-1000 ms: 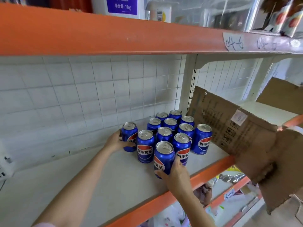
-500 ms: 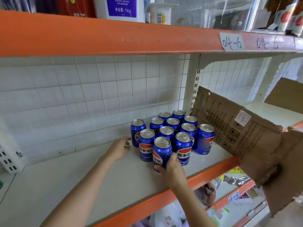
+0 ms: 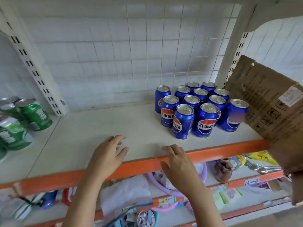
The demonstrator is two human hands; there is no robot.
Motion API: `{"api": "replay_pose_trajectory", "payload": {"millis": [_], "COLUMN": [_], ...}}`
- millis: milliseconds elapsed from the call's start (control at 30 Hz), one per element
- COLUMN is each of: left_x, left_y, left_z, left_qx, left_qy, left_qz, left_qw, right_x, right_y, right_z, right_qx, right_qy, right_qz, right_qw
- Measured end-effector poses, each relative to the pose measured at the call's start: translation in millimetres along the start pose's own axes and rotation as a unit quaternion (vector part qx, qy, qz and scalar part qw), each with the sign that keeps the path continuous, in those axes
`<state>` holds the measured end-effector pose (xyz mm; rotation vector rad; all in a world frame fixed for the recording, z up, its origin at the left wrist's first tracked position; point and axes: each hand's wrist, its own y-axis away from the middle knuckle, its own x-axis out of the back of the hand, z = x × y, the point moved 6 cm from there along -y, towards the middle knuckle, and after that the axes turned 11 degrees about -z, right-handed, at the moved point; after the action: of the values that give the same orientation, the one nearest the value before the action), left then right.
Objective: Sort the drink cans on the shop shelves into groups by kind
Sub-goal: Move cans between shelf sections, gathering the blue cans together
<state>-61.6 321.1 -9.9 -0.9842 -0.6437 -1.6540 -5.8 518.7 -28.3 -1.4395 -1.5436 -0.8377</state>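
Note:
Several blue cola cans (image 3: 199,108) stand upright in a tight cluster at the right of the white shelf (image 3: 101,128). Several green cans (image 3: 35,114) stand grouped on the neighbouring shelf section at the far left. My left hand (image 3: 109,154) hovers over the shelf's front part with fingers spread, holding nothing. My right hand (image 3: 177,163) hangs over the orange front rail (image 3: 142,164) with fingers relaxed and empty. Both hands are well clear of the blue cans.
A torn cardboard sheet (image 3: 268,102) leans at the right, beside the blue cans. A slotted white upright (image 3: 37,74) separates the two shelf sections. Mixed packaged goods (image 3: 229,171) lie on the lower shelves beneath the rail.
Both hands have let go of the blue cans and drawn back to the shelf's front edge. The view has dropped and swung left, bringing the green cans into sight.

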Motion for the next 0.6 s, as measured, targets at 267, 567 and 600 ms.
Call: {"api": "replay_pose_trajectory", "payload": {"millis": [267, 567, 600], "left_x": [27.1, 65.7, 68.4], "left_y": [100.2, 260.5, 274.3], "left_z": [-54.0, -129.8, -136.8], "left_qx": [0.113, 0.341, 0.351], "left_qy": [-0.033, -0.034, -0.024], "left_qz": [0.061, 0.139, 0.145], "left_qw": [0.991, 0.929, 0.925], "right_x": [-22.5, -95.6, -105.8], "right_y": [-1.8, 12.2, 15.5], "right_z": [-66.7, -189.1, -202.9], "right_qx": [0.146, 0.280, 0.284], "right_qy": [-0.024, -0.058, -0.051], "right_qz": [-0.043, -0.178, -0.200], "right_qw": [0.988, 0.941, 0.936]}}
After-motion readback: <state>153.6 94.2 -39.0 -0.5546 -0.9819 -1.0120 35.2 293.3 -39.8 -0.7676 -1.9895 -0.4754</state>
